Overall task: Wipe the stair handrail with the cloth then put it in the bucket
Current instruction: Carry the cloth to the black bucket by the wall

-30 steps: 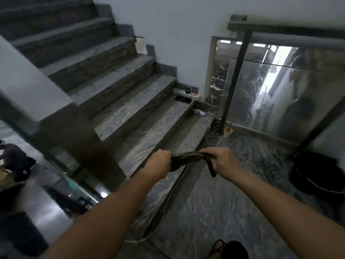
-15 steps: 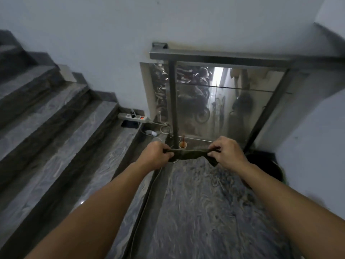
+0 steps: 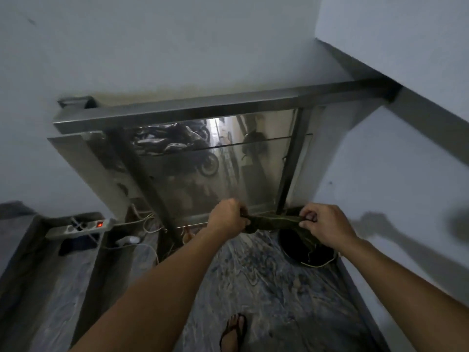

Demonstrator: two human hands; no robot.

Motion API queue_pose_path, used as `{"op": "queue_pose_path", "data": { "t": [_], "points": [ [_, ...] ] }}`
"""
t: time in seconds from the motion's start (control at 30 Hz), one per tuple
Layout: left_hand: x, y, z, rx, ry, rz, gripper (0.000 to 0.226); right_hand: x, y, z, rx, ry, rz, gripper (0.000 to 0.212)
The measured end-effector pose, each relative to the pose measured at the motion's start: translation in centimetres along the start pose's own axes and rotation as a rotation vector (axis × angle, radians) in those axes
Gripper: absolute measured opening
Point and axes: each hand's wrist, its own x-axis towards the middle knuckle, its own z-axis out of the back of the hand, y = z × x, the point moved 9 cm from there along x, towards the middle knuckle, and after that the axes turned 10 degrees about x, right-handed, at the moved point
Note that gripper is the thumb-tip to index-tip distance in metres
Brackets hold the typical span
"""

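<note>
Down low, far left of the handrail (image 3: 203,110): a power strip (image 3: 83,226) with a red light, on a step. Wires beside it. Behind the handrail: glass (image 3: 215,174), with motorbikes showing through.

Below the handrail, out in front: left hand (image 3: 225,219), closed tight on one end of the cloth (image 3: 274,222). Cloth dark green, twisted into a thin rope, pulled straight between both hands. Right hand (image 3: 322,224) closed on the other end, a bit of cloth hanging down from it. Both arms reaching forward, nearly straight, hands well below the handrail and not touching it.

Under the right hand, near the wall: the black bucket (image 3: 291,246) on the floor.

Cannot tell whether the handrail is wiped yet. Looks like wringing or getting ready. Cloth not in the bucket yet, so that part is left.
</note>
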Motion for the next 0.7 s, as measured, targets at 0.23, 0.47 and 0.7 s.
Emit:
{"op": "queue_pose_path", "data": {
  "t": [0.23, 0.47, 0.7],
  "points": [
    [13.9, -2.3, -10.7, 0.076, 0.066, -0.14, 0.019, 6.8, -13.1, -4.2, -0.022, 0.004, -0.278, 0.017],
    [24.6, -2.9, -27.3, 0.106, 0.175, -0.199, 0.021, 11.4, -29.0, -11.8, 0.021, -0.141, -0.423, 0.007],
    [31.9, -4.7, -40.3, 0.058, 0.111, -0.289, 0.02, 14.8, -41.6, -18.0, 0.017, -0.272, -0.431, 0.005]
  ]
}}
